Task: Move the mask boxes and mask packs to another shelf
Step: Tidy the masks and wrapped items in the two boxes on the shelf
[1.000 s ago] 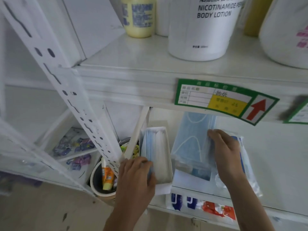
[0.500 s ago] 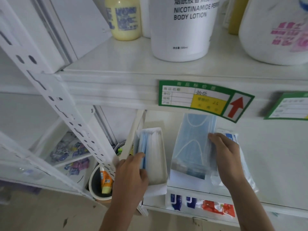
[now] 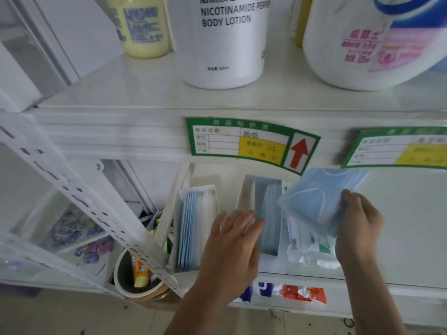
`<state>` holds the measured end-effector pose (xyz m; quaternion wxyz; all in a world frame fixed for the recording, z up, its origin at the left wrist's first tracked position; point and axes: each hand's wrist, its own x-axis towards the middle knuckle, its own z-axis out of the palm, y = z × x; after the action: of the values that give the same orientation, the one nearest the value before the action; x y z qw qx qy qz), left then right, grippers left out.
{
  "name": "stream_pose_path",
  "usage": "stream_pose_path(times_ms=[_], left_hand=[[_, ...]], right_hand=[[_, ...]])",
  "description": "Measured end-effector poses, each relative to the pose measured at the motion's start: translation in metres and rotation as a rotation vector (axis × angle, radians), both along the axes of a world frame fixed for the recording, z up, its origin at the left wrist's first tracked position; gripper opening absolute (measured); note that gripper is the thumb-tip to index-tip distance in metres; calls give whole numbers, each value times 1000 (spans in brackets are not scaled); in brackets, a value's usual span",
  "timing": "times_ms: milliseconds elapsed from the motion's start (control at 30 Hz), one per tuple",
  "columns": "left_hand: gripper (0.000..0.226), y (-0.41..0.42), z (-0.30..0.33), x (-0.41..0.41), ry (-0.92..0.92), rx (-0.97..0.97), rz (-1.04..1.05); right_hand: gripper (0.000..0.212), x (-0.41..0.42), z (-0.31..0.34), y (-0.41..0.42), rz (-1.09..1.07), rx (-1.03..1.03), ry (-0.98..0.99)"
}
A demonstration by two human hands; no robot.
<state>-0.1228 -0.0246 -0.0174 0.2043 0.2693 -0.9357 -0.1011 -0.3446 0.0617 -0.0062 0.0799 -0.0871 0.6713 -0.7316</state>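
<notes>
A white metal rack fills the view, its upper shelf (image 3: 145,93) carrying a body lotion tub (image 3: 225,42), a yellow bottle (image 3: 142,27) and a big detergent jug (image 3: 372,39), with green price labels (image 3: 251,143) stuck along the front edge. On the lower shelf (image 3: 411,226) the right hand (image 3: 358,226) pinches a clear pack of blue masks (image 3: 316,199) by its right end, and the pack now hangs tilted above the shelf — half a second ago it lay flat under that hand. Lifting it has bared a second open mask box (image 3: 263,213) and a sealed pack with a barcode (image 3: 309,245) lying beside it. The left hand (image 3: 232,247) has let go of the first open mask box (image 3: 193,228), which stands where it was near the rack post, and is spread flat, fingers straight, reaching over the second box without gripping it as far as I can see. To my eye the first pack is on its way out — both boxes and the sealed pack are yet to be moved. Beyond the post a cup of tubes (image 3: 137,272) sits on the neighbouring shelf.
</notes>
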Motion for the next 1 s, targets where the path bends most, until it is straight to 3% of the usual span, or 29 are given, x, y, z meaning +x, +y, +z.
stream_pose_path(times_ms=[167,233,300,367,500,733,900,1000], left_hand=[[41,-12,-11,-16,-271,-36,32],[50,-17,-11,-10,-237,3,42],[43,-19,-13,-5,-187,57,17],[28,-20,-15,-4,-144,109,-17],[20,-24,-10,-6,-97,165,-23],[26,-24,-17,-9,51,118,-14],[20,-27,-20,-15,187,175,-14],[18,-27,-19,-16,239,206,31]], right_hand=[[35,7,6,3,148,162,166],[37,11,19,-2,261,358,355],[38,16,31,-18,354,533,514],[37,22,41,-40,438,683,590],[35,27,46,-79,572,900,693],[33,46,22,-120,680,1052,649],[11,57,-5,-112,695,1139,581],[16,58,3,-108,807,1135,526]])
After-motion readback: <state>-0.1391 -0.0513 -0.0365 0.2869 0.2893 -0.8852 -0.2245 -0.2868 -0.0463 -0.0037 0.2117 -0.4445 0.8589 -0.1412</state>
